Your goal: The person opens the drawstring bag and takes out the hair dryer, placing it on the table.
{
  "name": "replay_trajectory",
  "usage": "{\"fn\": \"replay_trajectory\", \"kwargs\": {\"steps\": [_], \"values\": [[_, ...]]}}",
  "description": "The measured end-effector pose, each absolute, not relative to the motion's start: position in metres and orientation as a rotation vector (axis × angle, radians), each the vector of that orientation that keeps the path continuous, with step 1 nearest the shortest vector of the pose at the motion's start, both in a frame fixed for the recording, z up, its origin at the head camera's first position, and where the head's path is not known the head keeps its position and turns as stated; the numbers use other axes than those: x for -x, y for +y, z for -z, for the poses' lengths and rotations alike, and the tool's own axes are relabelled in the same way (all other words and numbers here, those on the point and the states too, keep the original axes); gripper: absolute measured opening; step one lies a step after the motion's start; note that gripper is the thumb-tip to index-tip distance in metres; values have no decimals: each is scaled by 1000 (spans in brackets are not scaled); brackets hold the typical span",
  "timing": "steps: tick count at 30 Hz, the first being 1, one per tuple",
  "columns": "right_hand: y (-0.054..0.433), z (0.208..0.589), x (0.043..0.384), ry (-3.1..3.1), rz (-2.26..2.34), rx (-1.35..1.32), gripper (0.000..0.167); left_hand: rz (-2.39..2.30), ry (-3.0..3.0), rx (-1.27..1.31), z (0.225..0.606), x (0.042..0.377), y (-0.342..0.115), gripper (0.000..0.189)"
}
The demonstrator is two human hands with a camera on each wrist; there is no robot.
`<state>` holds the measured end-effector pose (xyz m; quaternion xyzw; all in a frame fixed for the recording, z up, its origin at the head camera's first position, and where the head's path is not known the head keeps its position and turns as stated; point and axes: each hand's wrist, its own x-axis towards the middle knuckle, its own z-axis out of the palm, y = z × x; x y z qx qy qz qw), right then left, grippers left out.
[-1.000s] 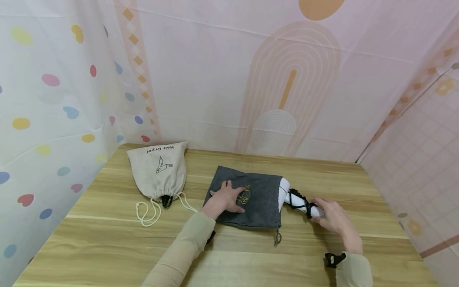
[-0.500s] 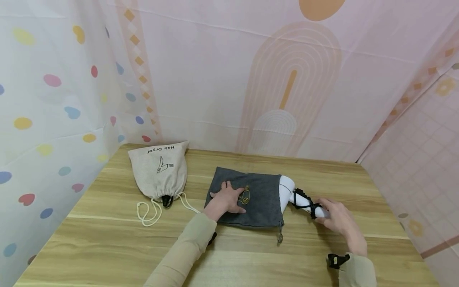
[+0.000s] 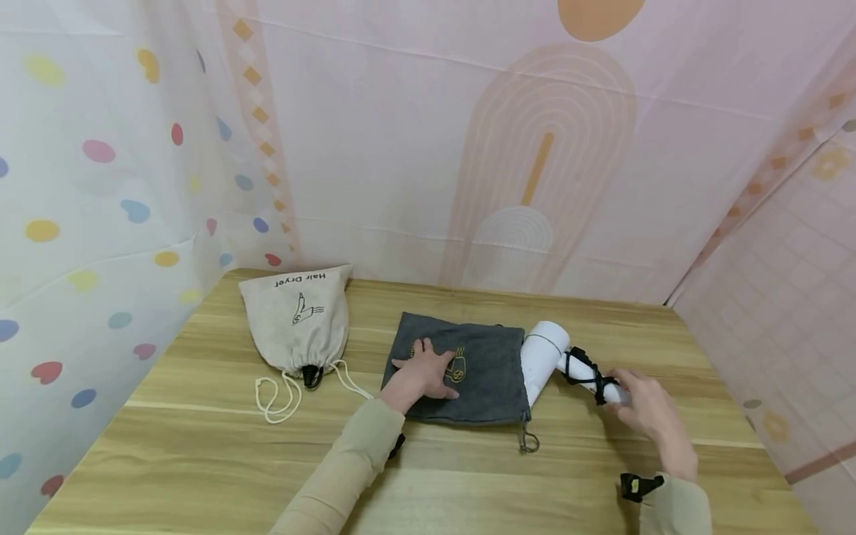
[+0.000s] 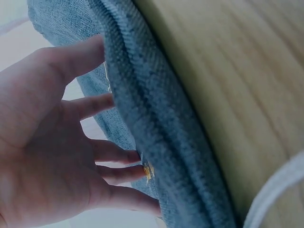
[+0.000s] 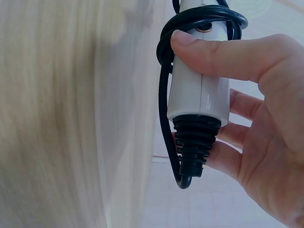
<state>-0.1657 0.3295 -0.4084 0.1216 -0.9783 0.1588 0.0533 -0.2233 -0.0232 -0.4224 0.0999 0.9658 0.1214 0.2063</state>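
- Where the gray drawstring bag [image 3: 495,397] covers it, the hair dryer [image 3: 540,358] is hidden.
- Left hand [image 3: 421,373] rests spread on the bag.
- Right hand [image 3: 649,405] grips the handle [image 5: 187,97].

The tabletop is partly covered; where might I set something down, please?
Bare: left of white cord; near middle, between left sleeve and right sleeve; far right, beyond the right hand. Crowded: centre, with gray bag, left hand and hair dryer; far left, beige pouch.

The hair dryer [image 3: 540,360] is white under a black cord [image 5: 209,13], the pouch [image 3: 491,394] dark grey with a yellow emblem [image 3: 458,369], the drawstring bag [image 3: 281,327] beige with black lettering [image 3: 298,279], the tabletop [image 3: 200,453] yellow-brown wood grain, and the left curtain [image 3: 127,186] white with multicoloured spots.
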Motion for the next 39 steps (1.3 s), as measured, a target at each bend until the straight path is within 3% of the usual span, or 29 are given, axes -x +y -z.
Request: {"fn": "replay_trajectory", "kwargs": {"steps": [9,20,30,39], "values": [[339,404,162,-2963,-469,-245,46,-322,2729,-360,424,221,-24,68],[344,399,159,-2954,-484,-60,46,-8,2895,-357,420,196,5,50],[350,397,159,-2950,-529,69,48,-16,2911,-356,422,188,10,78],[346,397,165,-2865,-529,172,47,-114,2852,-506,426,197,6,75]]}}
